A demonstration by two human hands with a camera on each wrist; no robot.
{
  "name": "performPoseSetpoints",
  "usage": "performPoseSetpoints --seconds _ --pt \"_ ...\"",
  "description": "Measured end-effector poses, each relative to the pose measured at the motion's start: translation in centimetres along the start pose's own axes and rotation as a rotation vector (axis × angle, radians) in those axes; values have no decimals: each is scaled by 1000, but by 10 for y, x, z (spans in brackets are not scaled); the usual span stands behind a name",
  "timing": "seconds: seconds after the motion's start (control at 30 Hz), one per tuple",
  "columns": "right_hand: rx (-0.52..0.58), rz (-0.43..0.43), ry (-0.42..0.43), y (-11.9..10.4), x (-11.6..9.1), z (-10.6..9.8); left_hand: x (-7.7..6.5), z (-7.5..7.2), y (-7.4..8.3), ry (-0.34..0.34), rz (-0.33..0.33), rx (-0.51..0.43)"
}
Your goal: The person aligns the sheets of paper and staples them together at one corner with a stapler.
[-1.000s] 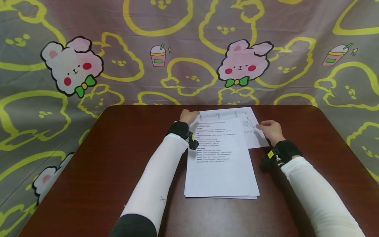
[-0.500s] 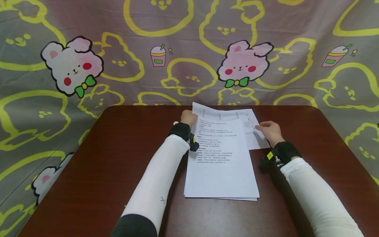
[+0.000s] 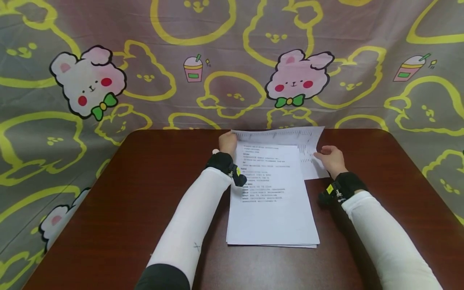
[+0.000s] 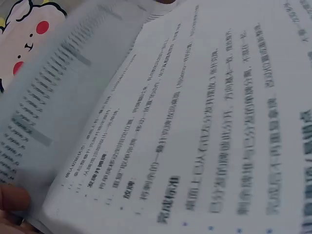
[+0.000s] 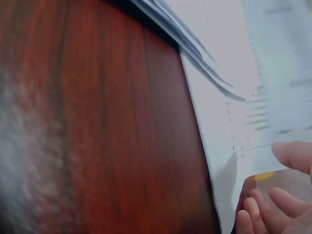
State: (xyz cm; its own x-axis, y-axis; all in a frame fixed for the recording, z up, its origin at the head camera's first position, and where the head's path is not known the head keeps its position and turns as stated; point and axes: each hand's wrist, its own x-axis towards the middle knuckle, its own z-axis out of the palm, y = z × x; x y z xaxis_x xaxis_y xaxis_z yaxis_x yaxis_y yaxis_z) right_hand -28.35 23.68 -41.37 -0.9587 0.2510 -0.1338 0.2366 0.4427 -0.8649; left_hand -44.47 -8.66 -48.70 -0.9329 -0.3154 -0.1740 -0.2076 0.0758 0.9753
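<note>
A stack of printed paper [image 3: 272,217] lies on the table, its top page covered with text. Behind and under its far end, a printed sheet [image 3: 313,167] sticks out to the right, with its far edge curled up. My left hand [image 3: 227,143] pinches that sheet's left end, and the left wrist view shows fingertips [image 4: 13,198] at its raised edge. At the sheet's right side is my right hand [image 3: 331,160]. In the right wrist view its thumb [image 5: 292,153] lies over the sheet, apart from the loosely bent fingers [image 5: 273,209].
The papers lie on a dark red-brown wooden table [image 3: 145,201]. A patterned cloth [image 3: 224,52] with cartoon rabbits hangs behind its far edge. Both wrists wear black camera straps [image 3: 351,186].
The rear sheet's left corner rose and then dropped, while its far right corner has lifted and shifted right. My left hand stays near the sheet's left end; the right hand hardly moves.
</note>
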Motion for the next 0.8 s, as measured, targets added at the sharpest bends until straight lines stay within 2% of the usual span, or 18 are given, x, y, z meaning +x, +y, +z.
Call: performPoseSetpoints --seconds 0.03,0.07,0.1,0.17,0.2,0.23,0.27,0.3,0.33,0.43,0.47,0.53,0.63,0.8 --pt "8 -14 -2 1 2 0 22 5 -13 2 -15 -40" --pt "17 -25 -5 2 4 0 32 7 -20 12 -4 -74" --pt "23 -36 -7 2 5 -1 34 7 -20 14 -25 -93" --pt "36 -51 -6 3 7 -1 32 7 -21 39 10 -145" --pt "40 -58 0 2 7 -1 9 2 -5 53 29 -141" --pt "41 -63 10 2 7 -1 4 0 -1 42 31 -151" --pt "38 -65 25 2 7 -1 -3 0 1 63 78 -175" --pt "34 -64 39 1 6 -1 -13 -2 8 55 81 -184" --pt "28 -65 55 1 6 -1 -26 -5 15 59 112 -194" --pt "20 -73 105 0 6 -2 -78 -17 52 18 133 -217" --pt "24 -78 117 -1 7 -3 -92 -21 61 16 159 -220" --pt "35 -91 141 -4 7 -5 -118 -28 84 -17 150 -198" --pt "62 -127 190 -10 7 -9 -134 -31 100 -61 231 -208" --pt "109 -198 279 -19 5 -21 -141 -30 113 -129 365 -193"
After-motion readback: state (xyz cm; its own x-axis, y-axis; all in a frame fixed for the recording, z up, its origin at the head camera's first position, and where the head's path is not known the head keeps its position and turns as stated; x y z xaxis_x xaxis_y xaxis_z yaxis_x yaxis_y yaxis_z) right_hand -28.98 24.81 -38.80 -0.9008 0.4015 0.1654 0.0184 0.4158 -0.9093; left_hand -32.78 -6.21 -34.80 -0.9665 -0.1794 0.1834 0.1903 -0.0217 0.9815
